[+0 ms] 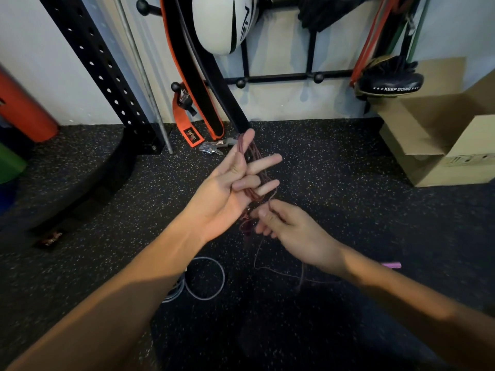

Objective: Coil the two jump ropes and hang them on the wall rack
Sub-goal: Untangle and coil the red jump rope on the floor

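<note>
A thin dark red jump rope [255, 156] is looped several times around my left hand [230, 186], running between thumb and spread fingers. My right hand [289, 228] pinches the same rope just below the coil. Its loose tail [270, 269] trails down to the floor toward a pink handle [391, 265] at the right. A second, grey jump rope [205, 279] lies coiled on the floor under my left forearm. The black wall rack [281, 77] with ball-tipped pegs is on the wall ahead.
A black and orange belt [199, 84] and a white ball [222, 22] hang from the rack. An open cardboard box [439, 135] stands at right, a black perforated upright [99, 65] at left, an orange roller [24, 111] far left. Metal clips [214, 148] lie on the speckled floor.
</note>
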